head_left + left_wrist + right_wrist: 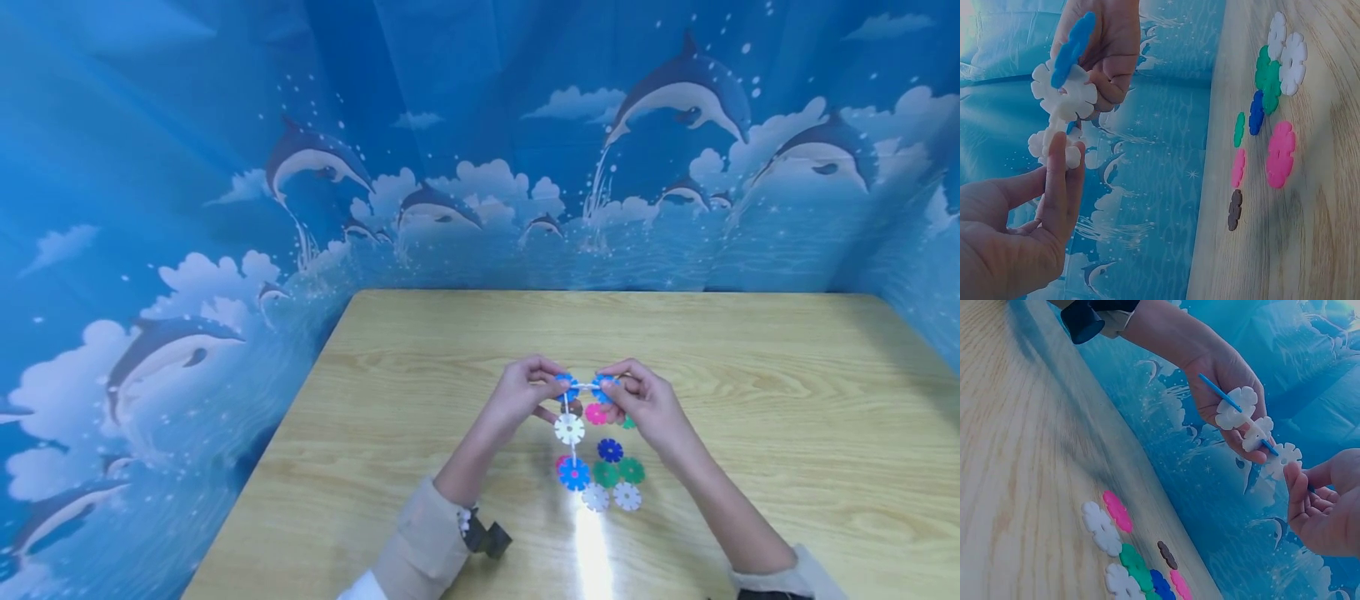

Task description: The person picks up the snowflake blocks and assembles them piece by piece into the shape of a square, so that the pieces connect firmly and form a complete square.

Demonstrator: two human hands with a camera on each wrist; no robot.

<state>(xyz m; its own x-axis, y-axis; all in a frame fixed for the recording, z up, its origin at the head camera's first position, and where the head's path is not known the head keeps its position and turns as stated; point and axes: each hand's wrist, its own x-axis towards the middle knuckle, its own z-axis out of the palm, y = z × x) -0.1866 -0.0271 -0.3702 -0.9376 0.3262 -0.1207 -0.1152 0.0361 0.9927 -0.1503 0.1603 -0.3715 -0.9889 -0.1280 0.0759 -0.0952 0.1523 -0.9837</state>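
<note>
My left hand [517, 393] pinches a blue snowflake disc [566, 388] between thumb and fingers, at the left corner of a linked chain. On the right, my right hand [647, 406] pinches another blue disc [605, 388], joined to the first by a white disc seen edge-on. From the left corner the chain runs toward me through a white disc [569, 429] to a blue disc [574, 475] with pink showing at its centre hole. In the right wrist view the white discs [1238, 408] and thin blue edges show held up above the tabletop.
Loose discs lie on the wooden table [420, 358] below the chain: a brown one [575, 407], pink [596, 414], dark blue [611, 451], several green [632, 470] and two white [627, 497]. A blue dolphin-print backdrop [465, 100] stands behind the table's far edge.
</note>
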